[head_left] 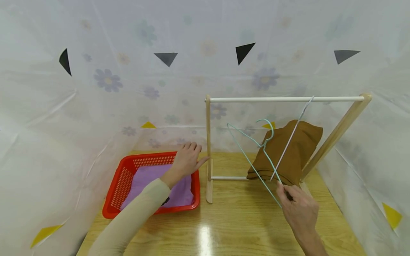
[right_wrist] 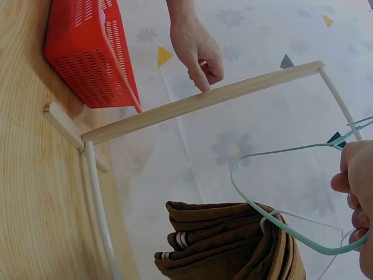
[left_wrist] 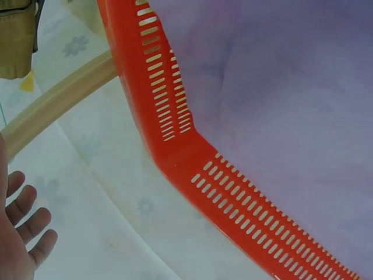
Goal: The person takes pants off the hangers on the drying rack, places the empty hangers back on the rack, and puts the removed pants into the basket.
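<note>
My right hand [head_left: 301,204] pinches a mint-green wire hanger [head_left: 264,145] near one end, with the hook upward and the frame bare. This hanger overlaps a brown folded garment [head_left: 302,149] in the head view. The garment is draped over a white hanger [head_left: 295,128], hooked on the top bar [head_left: 256,100] of a small wooden rack. My left hand [head_left: 187,158] reaches over the basket's far right corner, fingers loosely extended, its thumb at the rack's left post [head_left: 208,131]. In the right wrist view, the left hand [right_wrist: 201,55] is right at that post [right_wrist: 175,109].
A red plastic basket [head_left: 110,199] stands left of the rack, with a purple cloth [head_left: 184,193] lying inside. The rack's feet rest on a wood-grain table [head_left: 237,227]. Flowered pale sheeting [head_left: 192,28] with black and yellow triangles encloses the back and sides.
</note>
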The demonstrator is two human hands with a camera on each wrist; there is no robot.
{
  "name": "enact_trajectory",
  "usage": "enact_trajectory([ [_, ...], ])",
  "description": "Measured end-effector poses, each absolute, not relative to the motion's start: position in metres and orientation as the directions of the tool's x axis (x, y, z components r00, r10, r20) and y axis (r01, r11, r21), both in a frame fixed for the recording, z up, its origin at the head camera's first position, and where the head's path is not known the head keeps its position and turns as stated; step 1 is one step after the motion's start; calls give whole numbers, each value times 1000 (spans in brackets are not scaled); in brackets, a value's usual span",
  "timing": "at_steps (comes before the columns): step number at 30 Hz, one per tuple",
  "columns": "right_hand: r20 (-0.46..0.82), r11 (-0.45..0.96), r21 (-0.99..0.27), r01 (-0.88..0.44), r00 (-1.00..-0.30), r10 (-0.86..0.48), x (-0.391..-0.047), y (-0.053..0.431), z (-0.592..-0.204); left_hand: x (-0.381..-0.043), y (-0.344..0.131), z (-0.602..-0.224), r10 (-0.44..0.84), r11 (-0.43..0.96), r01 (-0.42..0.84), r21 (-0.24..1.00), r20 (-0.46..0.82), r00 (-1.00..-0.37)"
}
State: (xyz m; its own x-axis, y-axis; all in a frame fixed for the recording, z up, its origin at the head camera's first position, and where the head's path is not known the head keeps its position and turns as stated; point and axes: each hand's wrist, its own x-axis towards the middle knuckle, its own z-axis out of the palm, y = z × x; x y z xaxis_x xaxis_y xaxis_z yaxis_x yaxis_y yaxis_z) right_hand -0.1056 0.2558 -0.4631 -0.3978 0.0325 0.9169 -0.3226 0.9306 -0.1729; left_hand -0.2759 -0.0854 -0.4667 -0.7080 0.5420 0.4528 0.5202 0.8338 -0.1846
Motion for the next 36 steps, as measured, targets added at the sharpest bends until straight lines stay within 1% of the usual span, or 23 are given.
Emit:
enact_trajectory([
  [12,915,927,-169,-335,-403,21,-106,257,-464,-285,-74,-466,547,836,495,-238,446,-709],
  [17,920,931,-151,-332,-393,8,-105,257,-465,-289,-70,-469,564,825,484,-292,473,-677],
  [26,915,927,-164,-336,-404,15,-106,255,-464,-293,-66,-472,603,798,449,-402,517,-607],
  [36,916,932,-157,-327,-401,13,-106,253,-464,-294,-64,-475,618,786,416,-458,565,-546],
])
